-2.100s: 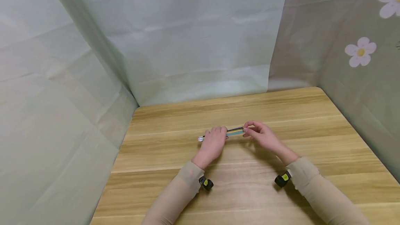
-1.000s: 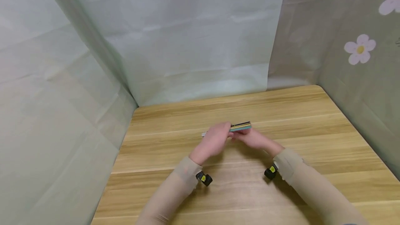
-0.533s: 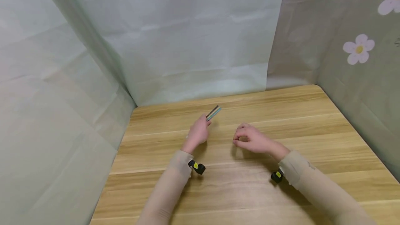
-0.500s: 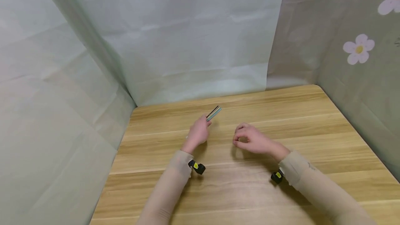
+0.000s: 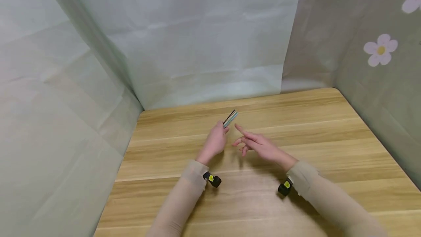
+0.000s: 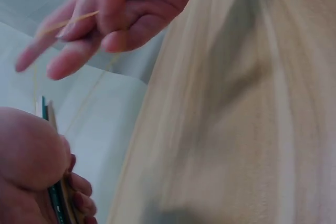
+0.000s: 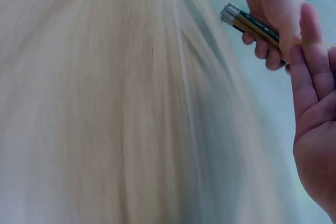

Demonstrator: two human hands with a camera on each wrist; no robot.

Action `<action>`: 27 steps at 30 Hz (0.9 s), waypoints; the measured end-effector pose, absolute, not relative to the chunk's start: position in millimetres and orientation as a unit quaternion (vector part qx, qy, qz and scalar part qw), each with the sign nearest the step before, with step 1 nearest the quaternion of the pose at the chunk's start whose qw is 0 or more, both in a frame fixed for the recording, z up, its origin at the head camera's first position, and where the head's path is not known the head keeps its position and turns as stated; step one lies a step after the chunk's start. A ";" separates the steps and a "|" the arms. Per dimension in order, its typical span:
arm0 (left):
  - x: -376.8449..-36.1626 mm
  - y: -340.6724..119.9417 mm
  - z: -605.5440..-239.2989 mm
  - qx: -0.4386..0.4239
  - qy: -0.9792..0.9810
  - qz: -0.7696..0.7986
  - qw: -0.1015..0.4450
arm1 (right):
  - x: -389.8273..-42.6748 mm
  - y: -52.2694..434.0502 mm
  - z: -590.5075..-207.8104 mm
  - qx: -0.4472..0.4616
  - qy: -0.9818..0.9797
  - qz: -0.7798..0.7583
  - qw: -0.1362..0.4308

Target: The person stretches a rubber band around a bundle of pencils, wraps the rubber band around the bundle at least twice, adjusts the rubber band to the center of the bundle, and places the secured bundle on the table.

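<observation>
Holding a small bundle of pencils (image 5: 230,119) in a closed fist, the left hand (image 5: 215,142) keeps it lifted above the table (image 5: 329,134), while the right hand (image 5: 254,142) sits just beside it with fingers spread and a thin rubber band (image 6: 79,18) stretched across them (the band shows only in the wrist views). By my reading, the step in hand is binding the bundle; the next move calls for opening the band wide enough and bringing it over the free end. The bundle's long axis runs up and away from the person, tilted toward the right, its far end pointing at the back wall; the metal-capped ends (image 7: 229,13) show below the fist.
</observation>
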State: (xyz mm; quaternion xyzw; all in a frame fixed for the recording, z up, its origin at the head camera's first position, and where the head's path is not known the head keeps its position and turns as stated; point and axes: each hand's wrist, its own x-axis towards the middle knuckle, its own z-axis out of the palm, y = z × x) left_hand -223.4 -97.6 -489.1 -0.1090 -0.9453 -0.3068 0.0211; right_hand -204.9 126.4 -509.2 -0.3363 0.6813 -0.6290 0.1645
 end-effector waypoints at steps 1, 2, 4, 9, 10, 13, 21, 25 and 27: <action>-222.4 -95.9 -489.9 -0.104 -0.944 -0.313 0.025 | -206.5 125.4 -512.2 -0.323 0.672 -0.643 0.175; -221.6 -94.3 -490.9 -0.102 -0.942 -0.319 0.031 | -207.3 124.2 -514.2 -0.307 0.659 -0.661 0.186; -219.2 -90.6 -490.9 -0.100 -0.937 -0.330 0.046 | -208.5 121.8 -518.3 -0.273 0.629 -0.698 0.203; -213.5 -81.2 -487.3 -0.127 -0.933 -0.318 0.107 | -207.0 116.9 -519.0 -0.175 0.529 -0.798 0.228; -212.5 -80.1 -487.1 -0.132 -0.935 -0.306 0.119 | -206.5 116.8 -517.5 -0.151 0.506 -0.818 0.229; -208.7 -79.5 -488.7 -0.147 -0.943 -0.255 0.153 | -205.4 119.7 -511.6 -0.094 0.469 -0.846 0.236; -197.9 -85.9 -498.1 -0.209 -0.958 -0.114 0.160 | -208.5 141.6 -497.6 -0.019 0.551 -0.801 0.234; -194.3 -86.1 -498.5 -0.235 -0.958 -0.052 0.157 | -206.8 145.9 -492.0 -0.046 0.646 -0.737 0.193; -192.0 -85.5 -497.4 -0.252 -0.954 -0.022 0.163 | -205.8 145.2 -490.3 -0.067 0.694 -0.696 0.171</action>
